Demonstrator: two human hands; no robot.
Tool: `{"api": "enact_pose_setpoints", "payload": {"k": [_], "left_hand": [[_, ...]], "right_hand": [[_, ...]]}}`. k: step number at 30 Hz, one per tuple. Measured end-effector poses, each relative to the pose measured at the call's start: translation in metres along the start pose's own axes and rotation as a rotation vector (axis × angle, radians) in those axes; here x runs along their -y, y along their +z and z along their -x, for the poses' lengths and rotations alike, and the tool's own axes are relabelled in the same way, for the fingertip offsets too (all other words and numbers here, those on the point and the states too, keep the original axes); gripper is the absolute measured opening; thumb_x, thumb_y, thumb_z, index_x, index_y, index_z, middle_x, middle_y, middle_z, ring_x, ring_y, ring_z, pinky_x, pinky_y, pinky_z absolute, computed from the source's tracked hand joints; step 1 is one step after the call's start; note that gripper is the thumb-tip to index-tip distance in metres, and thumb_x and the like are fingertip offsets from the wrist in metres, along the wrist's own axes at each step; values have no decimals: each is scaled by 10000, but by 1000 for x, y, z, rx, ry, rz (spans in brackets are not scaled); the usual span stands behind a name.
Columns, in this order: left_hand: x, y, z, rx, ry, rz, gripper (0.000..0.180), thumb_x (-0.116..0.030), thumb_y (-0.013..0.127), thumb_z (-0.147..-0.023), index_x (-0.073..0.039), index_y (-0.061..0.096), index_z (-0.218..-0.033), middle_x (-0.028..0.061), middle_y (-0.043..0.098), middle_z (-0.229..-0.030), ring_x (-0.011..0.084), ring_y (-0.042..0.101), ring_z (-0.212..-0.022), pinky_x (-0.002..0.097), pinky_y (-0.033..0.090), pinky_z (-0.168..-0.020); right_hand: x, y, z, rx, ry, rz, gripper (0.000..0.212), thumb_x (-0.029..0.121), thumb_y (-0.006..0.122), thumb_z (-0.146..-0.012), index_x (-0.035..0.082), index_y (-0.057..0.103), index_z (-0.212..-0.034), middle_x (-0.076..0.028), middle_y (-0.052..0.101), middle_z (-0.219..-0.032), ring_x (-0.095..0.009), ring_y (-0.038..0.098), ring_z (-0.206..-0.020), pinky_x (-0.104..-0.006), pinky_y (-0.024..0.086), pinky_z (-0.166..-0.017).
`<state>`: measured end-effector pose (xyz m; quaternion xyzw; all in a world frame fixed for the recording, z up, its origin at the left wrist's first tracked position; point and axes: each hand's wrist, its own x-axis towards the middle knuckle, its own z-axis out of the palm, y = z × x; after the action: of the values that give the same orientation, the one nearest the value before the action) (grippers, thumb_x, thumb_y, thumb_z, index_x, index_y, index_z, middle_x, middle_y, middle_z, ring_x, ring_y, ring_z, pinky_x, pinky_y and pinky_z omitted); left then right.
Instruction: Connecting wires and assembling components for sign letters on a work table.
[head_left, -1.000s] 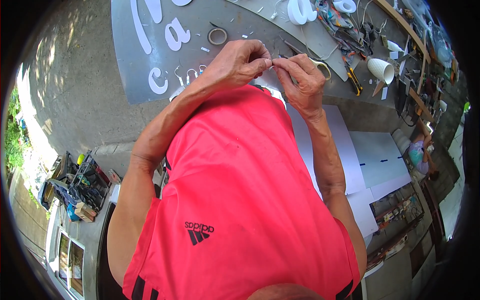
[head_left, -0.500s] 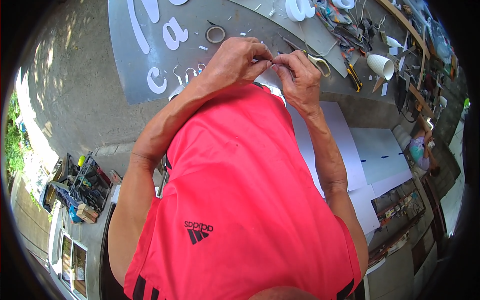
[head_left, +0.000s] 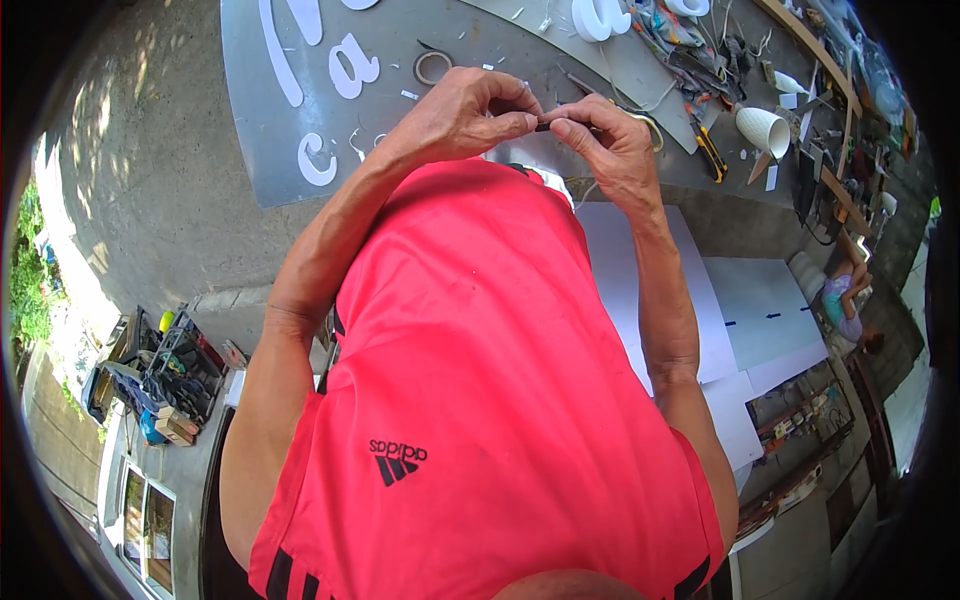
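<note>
My left hand [head_left: 462, 115] and my right hand [head_left: 618, 160] meet above the near edge of a grey sheet [head_left: 255, 150]. Thumbs and forefingers of both are pinched together on a small dark strip [head_left: 545, 126], mostly hidden by the fingertips; its kind cannot be made out. A thin pale wire [head_left: 586, 190] shows below my right hand. Beyond my left hand lies a roll of tape [head_left: 420, 73] with a loose dark end. The cream handle of a pair of scissors [head_left: 656, 136] shows partly behind my right hand.
White cut-out letters [head_left: 316, 172] lie on the sheet to the left. At right are a yellow-and-black cutter [head_left: 712, 158], a white textured cup [head_left: 764, 132] and scattered scraps. White panels [head_left: 708, 300] stand below my right forearm. Another person [head_left: 842, 300] sits far right.
My hands have moved slightly apart, the right one shifting a little to the right. The dark strip between the fingertips shows more, and more of the scissors is covered.
</note>
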<state>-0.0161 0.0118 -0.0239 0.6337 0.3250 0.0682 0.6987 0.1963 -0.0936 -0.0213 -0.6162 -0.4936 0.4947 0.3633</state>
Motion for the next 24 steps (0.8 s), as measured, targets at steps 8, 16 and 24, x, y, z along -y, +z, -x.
{"api": "enact_pose_setpoints", "payload": {"k": [8,16,24], "left_hand": [[6,7,-2,-16,-26,19,268,-237,727,-946,18,743,-1028,29,691,-818,93,572,-728,261,469,-660],[7,-1,-4,120,-200,385,237,-271,789,-877,-39,742,-868,-37,597,-673,39,457,-582,228,330,-522],[10,1,-3,139,-225,420,215,-246,799,-867,-34,761,-868,-29,613,-663,47,453,-561,226,325,-507]], "right_hand": [[10,2,1,12,49,100,151,131,719,-946,-9,728,-1002,-33,689,-825,-101,598,-708,-265,476,-617],[7,-4,3,166,130,-222,149,94,701,-938,5,697,-1057,-52,693,-886,-99,636,-743,-244,533,-642],[18,-5,0,142,-366,162,256,-34,754,-810,25,704,-1053,-74,700,-913,-163,691,-760,-276,575,-671]]}}
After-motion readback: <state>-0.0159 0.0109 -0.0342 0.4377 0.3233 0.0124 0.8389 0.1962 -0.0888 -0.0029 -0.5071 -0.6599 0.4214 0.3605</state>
